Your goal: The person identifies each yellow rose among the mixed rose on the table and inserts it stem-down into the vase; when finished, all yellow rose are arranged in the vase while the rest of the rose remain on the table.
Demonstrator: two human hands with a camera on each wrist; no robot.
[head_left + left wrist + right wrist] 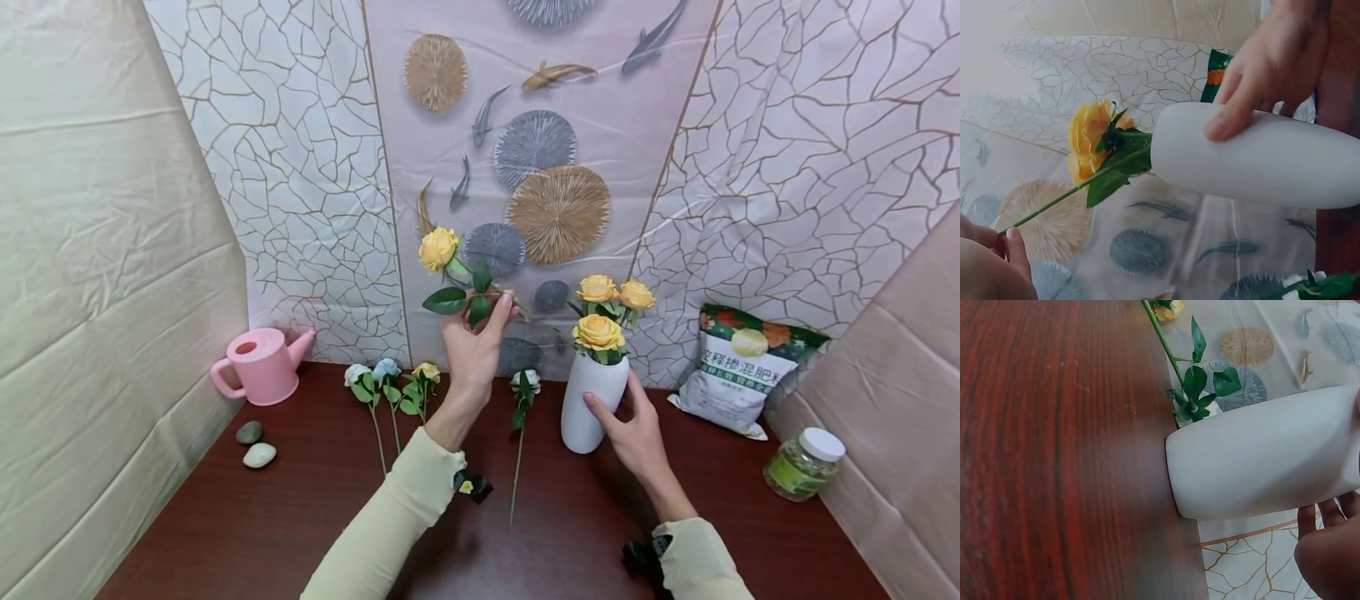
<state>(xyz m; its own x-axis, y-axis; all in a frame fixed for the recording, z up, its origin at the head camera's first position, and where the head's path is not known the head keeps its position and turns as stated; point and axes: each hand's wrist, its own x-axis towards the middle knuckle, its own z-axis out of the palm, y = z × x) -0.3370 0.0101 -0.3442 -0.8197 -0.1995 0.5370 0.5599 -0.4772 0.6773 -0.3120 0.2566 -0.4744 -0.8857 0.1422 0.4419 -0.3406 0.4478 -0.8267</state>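
Note:
My left hand (474,346) is raised above the table and pinches a yellow rose (438,250) by its green stem. The bloom points up and left, while the stem's free end slants right toward the vase flowers. Around the side of a white vase (595,404), my right hand (633,429) grips with the thumb in front. Several yellow roses (599,332) fill the vase mouth. From the left wrist view, the held stem (1047,206) runs toward those blooms; whether its tip touches them I cannot tell. The vase base (1179,478) meets the tabletop in the right wrist view.
A white rose (525,382) lies between the hands. Farther left lie white, blue and yellow roses (386,369), a pink watering can (266,365) and two stones (259,455). On the right are a fertilizer bag (738,375) and a lidded jar (805,467).

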